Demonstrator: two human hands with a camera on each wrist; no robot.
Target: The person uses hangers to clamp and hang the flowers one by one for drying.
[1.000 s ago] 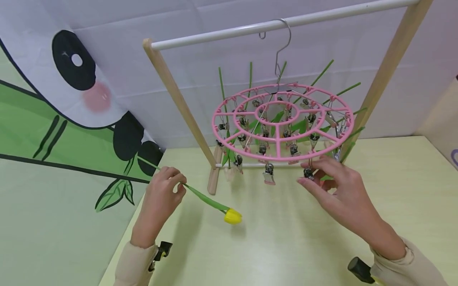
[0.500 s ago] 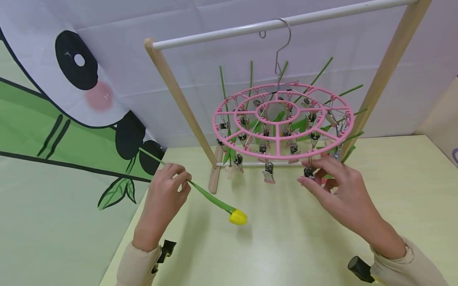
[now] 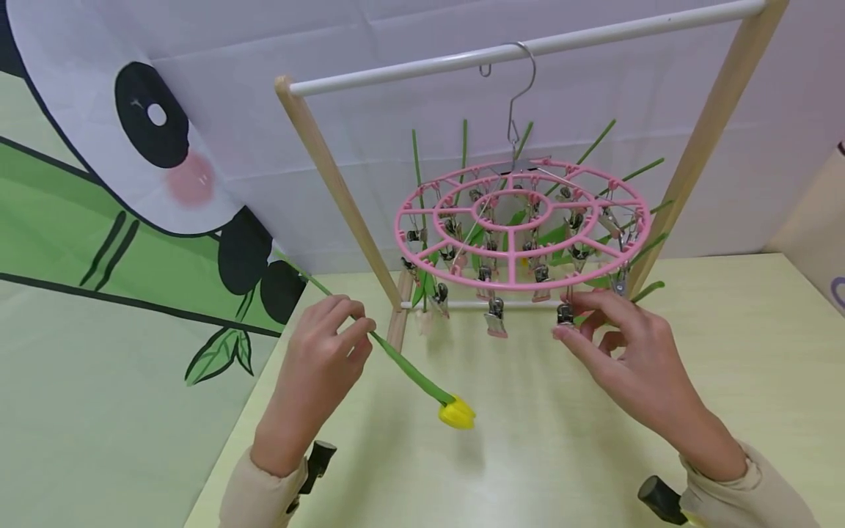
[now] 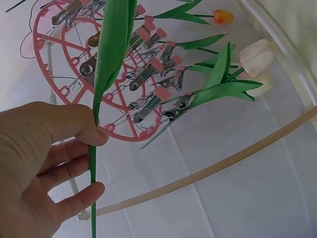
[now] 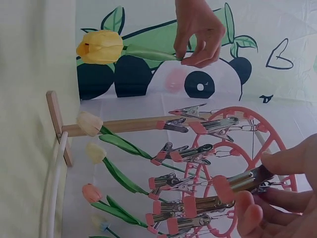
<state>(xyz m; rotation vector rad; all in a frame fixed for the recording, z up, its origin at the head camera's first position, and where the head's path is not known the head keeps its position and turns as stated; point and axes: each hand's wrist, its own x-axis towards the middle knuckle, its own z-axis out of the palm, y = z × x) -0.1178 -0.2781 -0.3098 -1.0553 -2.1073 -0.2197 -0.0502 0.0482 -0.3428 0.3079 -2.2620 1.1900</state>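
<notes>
My left hand (image 3: 323,359) pinches the green stem of a yellow tulip (image 3: 458,413), whose bloom points down and right, to the left of the pink round clip hanger (image 3: 511,284). In the left wrist view the stem (image 4: 93,163) runs between thumb and fingers. At the hanger's front right rim, my right hand (image 3: 634,359) grips a metal clip with pink tips (image 5: 245,179) between thumb and fingers. The right wrist view shows no flower in that clip. Other tulips, such as a white one (image 5: 90,123) and a pink one (image 5: 91,193), hang from clips farther back.
A white rod (image 3: 422,70) on wooden posts (image 3: 337,183) carries the hanger by its metal hook (image 3: 532,73). Several other clips dangle from the rings, among them one at the front (image 3: 496,317). Underneath lies a pale table (image 3: 528,455); a panda-printed cloth (image 3: 125,257) hangs at left.
My left hand has carried the yellow tulip to the right, closer to the hanger. The right hand keeps almost the same place, and its clip has turned slightly.
</notes>
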